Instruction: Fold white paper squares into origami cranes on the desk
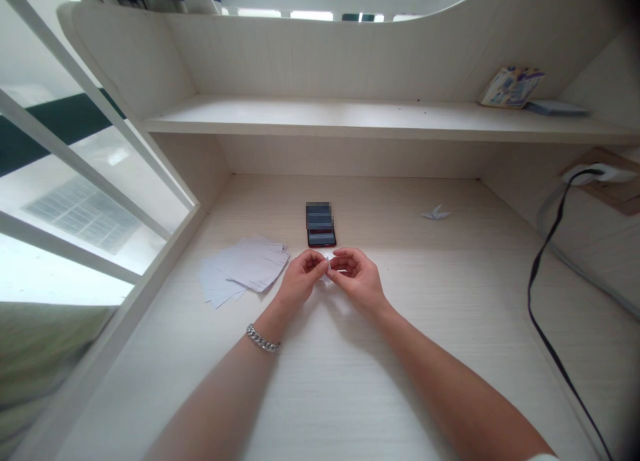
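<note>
Between the fingertips of both hands is a small folded piece of white paper (326,275), mostly covered by the fingers. My left hand (303,274) pinches it from the left, thumb against fingers. From the right, my right hand (357,276) pinches it too, its other fingers curled. Just beyond the hands a phone (321,237) lies on the desk. A loose stack of white paper sheets (255,264) is spread to the left of my left hand. Farther back on the right sits a folded paper crane (436,213).
A shelf (320,111) runs across the back above the desk (320,387), with a colourful box (513,87) on its right end. A black cable (534,274) hangs from a socket at right. White rails (75,127) border the left side.
</note>
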Demonstrator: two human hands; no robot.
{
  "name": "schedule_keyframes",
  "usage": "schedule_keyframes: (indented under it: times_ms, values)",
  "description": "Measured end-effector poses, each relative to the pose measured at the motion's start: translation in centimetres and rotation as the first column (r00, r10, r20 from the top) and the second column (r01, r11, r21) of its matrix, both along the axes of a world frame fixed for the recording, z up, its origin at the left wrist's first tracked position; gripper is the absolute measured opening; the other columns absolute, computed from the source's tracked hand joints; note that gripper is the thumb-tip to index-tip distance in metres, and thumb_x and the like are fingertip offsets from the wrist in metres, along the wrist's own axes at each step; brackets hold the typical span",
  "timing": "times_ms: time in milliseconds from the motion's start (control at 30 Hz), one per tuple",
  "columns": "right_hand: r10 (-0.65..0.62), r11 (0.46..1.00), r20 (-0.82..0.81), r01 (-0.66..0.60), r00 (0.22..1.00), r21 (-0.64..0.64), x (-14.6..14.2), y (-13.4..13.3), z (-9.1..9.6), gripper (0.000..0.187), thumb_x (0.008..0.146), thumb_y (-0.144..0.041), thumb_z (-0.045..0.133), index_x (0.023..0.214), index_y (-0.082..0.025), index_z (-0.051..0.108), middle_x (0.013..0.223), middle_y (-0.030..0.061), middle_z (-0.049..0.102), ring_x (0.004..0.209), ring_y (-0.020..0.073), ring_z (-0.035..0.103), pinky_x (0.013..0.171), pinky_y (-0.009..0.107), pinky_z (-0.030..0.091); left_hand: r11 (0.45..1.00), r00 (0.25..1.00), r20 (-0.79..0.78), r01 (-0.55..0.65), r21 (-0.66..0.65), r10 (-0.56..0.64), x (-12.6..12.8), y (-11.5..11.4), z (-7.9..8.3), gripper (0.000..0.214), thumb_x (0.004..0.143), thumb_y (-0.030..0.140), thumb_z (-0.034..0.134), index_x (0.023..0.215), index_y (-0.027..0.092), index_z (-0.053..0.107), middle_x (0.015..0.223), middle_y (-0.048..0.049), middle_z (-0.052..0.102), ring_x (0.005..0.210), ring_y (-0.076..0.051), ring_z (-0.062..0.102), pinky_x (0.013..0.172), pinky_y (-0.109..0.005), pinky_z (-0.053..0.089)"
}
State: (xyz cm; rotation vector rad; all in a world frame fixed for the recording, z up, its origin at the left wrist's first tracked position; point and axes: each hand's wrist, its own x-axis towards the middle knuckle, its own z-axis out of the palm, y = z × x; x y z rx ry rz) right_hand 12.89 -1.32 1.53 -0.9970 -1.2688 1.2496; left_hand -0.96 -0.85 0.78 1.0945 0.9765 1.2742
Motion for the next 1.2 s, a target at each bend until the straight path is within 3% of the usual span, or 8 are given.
schedule_keyframes:
  times_ms: [200, 500, 800, 1200]
  values:
    - [-0.021, 0.999, -0.028, 0.020, 0.999, -0.038, 0.35, 0.48, -0.35, 0.036, 0.062, -0.028, 0.075, 0.093, -0.019, 0.057, 0.080, 0.0045, 0.065, 0.078, 0.0186, 0.063, 0.072, 0.034, 0.052, 0.995, 1.000, -0.024, 0.005, -0.095, -0.008, -0.05, 0.13, -0.21, 0.024, 0.068, 0.031, 0.070, 0.082, 0.013, 0.062, 0.075, -0.0034, 0.062, 0.066, -0.011, 0.056, 0.060, -0.023, 0.045]
    - [0.038, 0.998, 0.028, -0.037, 0.999, -0.056, 0.47, 0.62, -0.44, 0.031, 0.065, -0.030, 0.072, 0.091, -0.018, 0.059, 0.083, 0.0052, 0.064, 0.080, 0.0182, 0.062, 0.073, 0.033, 0.050, 0.990, 0.978, -0.165, -0.116, 0.075, 0.127, 0.27, -0.42, -0.15, 0.019, 0.070, 0.032, 0.068, 0.076, 0.014, 0.064, 0.074, -0.0033, 0.064, 0.069, -0.013, 0.057, 0.064, -0.024, 0.044]
    - [0.060, 0.998, 0.031, -0.060, 0.998, -0.024, 0.65, 0.63, -0.41, 0.026, 0.066, -0.034, 0.072, 0.077, -0.018, 0.054, 0.075, 0.0028, 0.061, 0.070, 0.0159, 0.059, 0.066, 0.030, 0.048, 0.996, 0.995, -0.059, -0.084, 0.022, 0.085, 0.31, -0.49, -0.03, 0.021, 0.065, 0.029, 0.071, 0.079, 0.014, 0.067, 0.080, -0.0059, 0.068, 0.075, -0.016, 0.061, 0.070, -0.027, 0.047]
    - [0.105, 0.994, 0.094, -0.105, 0.990, 0.002, 0.36, 0.17, -0.35, 0.021, 0.071, -0.030, 0.067, 0.084, -0.018, 0.054, 0.080, 0.0036, 0.060, 0.073, 0.0161, 0.058, 0.067, 0.029, 0.048, 0.985, 0.966, -0.194, -0.164, 0.044, 0.169, 0.13, -0.63, 0.24, 0.017, 0.065, 0.030, 0.071, 0.070, 0.013, 0.068, 0.069, -0.0049, 0.068, 0.066, -0.015, 0.060, 0.062, -0.025, 0.045]
